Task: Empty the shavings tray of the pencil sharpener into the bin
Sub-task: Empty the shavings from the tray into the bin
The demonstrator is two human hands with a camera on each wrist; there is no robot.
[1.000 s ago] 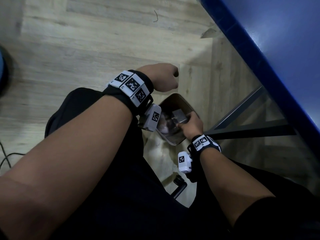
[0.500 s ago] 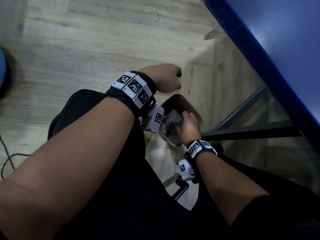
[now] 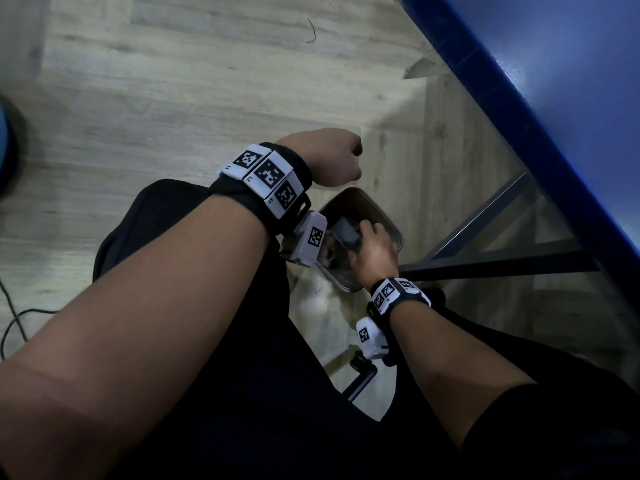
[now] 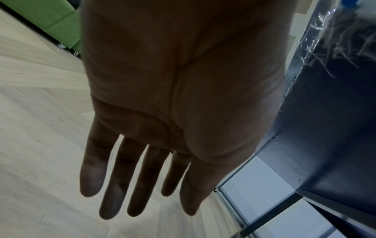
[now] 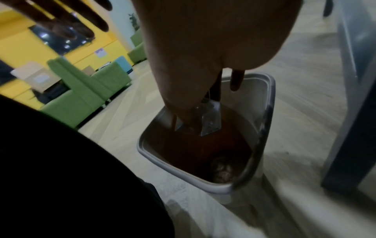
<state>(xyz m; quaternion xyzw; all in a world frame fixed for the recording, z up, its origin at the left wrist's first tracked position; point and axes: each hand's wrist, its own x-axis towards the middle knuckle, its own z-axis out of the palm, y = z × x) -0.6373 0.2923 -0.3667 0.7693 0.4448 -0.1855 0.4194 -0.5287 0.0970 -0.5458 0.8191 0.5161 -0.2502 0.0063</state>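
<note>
The right hand (image 3: 372, 252) pinches the clear tray (image 5: 200, 121) — tipped over the bin (image 5: 264, 128), just below the fingers. Debris lies in the bin bottom; whether the tray is emptied, I cannot tell. The left hand (image 4: 173, 96) hangs slack, fingers straight — holding nothing.

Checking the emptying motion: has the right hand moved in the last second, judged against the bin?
Yes. The right hand has shifted farther over the grey-rimmed bin, away from its near rim.

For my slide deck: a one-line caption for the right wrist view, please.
Right hand holds the clear shavings tray over the open bin, green sofas behind.
</note>
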